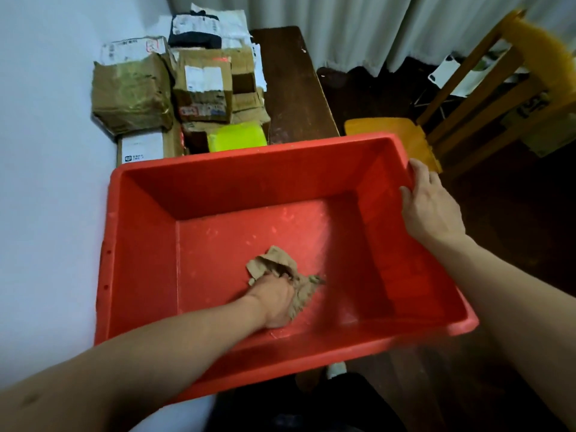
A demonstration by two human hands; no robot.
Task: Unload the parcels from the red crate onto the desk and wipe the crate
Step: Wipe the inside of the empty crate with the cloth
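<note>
The red crate (143, 244) fills the middle of the view and holds no parcels. My left hand (277, 299) is inside it, gripping a crumpled brown cloth (280, 263) against the pale-streaked crate floor. My right hand (431, 207) holds the crate's right rim, fingers curled over the edge. Beyond the crate, several parcels (202, 85) are stacked on the dark wooden desk (293, 88) against the wall: taped cardboard boxes, a black bag (194, 32) with a white label and a bright yellow-green packet (238, 137).
A white wall (46, 182) runs along the left, close to the crate. A yellow wooden chair (467, 98) stands at the right with papers behind it. Grey curtains (358, 26) hang at the back. The floor is dark.
</note>
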